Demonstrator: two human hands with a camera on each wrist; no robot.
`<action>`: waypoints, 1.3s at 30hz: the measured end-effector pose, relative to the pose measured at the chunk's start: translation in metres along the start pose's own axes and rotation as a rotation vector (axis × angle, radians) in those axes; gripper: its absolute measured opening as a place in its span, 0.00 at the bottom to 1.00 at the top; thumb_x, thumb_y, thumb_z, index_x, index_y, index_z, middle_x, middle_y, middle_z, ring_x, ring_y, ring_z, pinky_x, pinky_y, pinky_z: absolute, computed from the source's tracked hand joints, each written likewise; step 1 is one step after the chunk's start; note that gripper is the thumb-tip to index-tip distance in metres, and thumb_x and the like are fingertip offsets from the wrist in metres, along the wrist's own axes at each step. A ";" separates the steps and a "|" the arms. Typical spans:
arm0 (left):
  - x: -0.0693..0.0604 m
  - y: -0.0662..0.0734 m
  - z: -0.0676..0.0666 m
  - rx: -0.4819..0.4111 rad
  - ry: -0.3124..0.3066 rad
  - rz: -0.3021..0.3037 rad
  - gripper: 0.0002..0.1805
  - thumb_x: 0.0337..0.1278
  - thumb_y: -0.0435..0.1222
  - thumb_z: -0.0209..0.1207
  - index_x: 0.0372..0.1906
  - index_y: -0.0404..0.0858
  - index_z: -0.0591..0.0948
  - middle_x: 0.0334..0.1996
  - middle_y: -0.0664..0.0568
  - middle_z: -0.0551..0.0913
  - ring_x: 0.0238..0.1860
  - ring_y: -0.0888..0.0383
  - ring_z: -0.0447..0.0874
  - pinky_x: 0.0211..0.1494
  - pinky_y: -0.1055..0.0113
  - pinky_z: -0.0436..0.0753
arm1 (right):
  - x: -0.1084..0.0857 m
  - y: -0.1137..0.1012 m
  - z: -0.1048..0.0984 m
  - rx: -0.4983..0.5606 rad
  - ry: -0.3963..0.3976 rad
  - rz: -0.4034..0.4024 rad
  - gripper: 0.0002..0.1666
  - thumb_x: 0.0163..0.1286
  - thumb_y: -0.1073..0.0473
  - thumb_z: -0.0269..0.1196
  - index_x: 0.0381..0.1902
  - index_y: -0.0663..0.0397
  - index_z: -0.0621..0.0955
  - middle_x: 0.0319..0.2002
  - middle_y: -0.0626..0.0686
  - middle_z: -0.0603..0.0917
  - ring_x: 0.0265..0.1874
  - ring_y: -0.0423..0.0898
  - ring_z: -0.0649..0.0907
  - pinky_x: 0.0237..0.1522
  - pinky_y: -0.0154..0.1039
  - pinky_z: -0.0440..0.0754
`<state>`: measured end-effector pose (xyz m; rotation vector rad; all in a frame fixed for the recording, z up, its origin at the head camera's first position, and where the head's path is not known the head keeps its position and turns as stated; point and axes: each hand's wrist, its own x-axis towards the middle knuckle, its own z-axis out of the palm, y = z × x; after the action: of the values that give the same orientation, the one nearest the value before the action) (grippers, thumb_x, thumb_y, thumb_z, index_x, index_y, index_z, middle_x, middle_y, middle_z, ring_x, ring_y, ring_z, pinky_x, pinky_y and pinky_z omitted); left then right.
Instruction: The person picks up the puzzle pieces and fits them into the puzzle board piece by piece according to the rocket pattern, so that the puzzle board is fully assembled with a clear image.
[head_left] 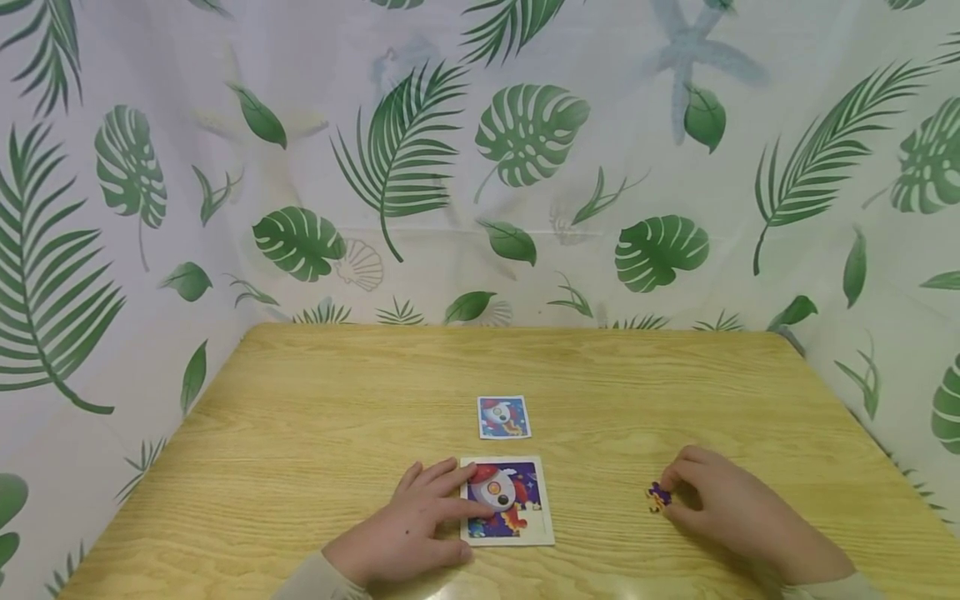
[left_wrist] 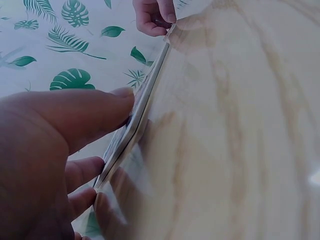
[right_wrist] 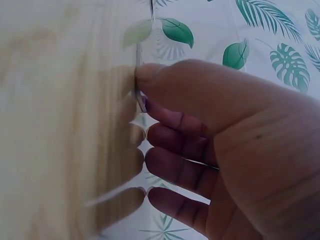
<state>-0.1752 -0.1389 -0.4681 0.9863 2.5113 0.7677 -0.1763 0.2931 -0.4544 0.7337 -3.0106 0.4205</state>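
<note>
A jigsaw puzzle board (head_left: 546, 533) with a pale frame lies on the table, its picture partly filled and a bare pale area at the lower right. My left hand (head_left: 420, 525) rests against its left side, fingertips on the picture. In the left wrist view the thumb of my left hand (left_wrist: 45, 125) lies along the board's edge (left_wrist: 135, 120), seen nearly edge-on. To the right, my right hand (head_left: 723, 500) pinches a purple and orange puzzle piece (head_left: 657, 497) between thumb and index finger at the tabletop. My right hand (right_wrist: 240, 130) hides most of that piece in the right wrist view.
A small picture card (head_left: 504, 418) with a similar design lies just behind the board. The wood-grain table (head_left: 337, 392) reaches back to a leaf-patterned cloth (head_left: 420, 283), which also hangs along both sides.
</note>
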 end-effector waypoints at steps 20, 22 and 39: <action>0.000 0.002 -0.001 0.028 0.035 0.035 0.25 0.68 0.54 0.57 0.69 0.68 0.75 0.80 0.55 0.53 0.80 0.45 0.41 0.73 0.32 0.37 | 0.010 -0.025 -0.001 0.057 0.029 -0.059 0.09 0.63 0.48 0.73 0.37 0.33 0.82 0.39 0.31 0.77 0.39 0.32 0.78 0.46 0.44 0.82; -0.001 0.002 0.000 0.031 0.040 0.036 0.25 0.68 0.53 0.58 0.68 0.67 0.75 0.80 0.54 0.53 0.80 0.44 0.42 0.73 0.32 0.37 | 0.014 -0.030 0.001 0.077 0.014 -0.073 0.08 0.63 0.48 0.72 0.37 0.33 0.82 0.39 0.31 0.77 0.39 0.32 0.78 0.46 0.43 0.82; -0.001 0.001 0.002 0.034 0.050 0.029 0.25 0.68 0.54 0.57 0.68 0.67 0.75 0.80 0.54 0.54 0.80 0.44 0.42 0.74 0.33 0.37 | 0.051 -0.105 0.017 0.115 -0.078 -0.138 0.12 0.62 0.44 0.72 0.38 0.37 0.82 0.37 0.32 0.76 0.33 0.33 0.74 0.41 0.38 0.80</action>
<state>-0.1733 -0.1385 -0.4690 1.0300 2.5664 0.7695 -0.1734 0.1761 -0.4405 0.9803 -3.0019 0.5759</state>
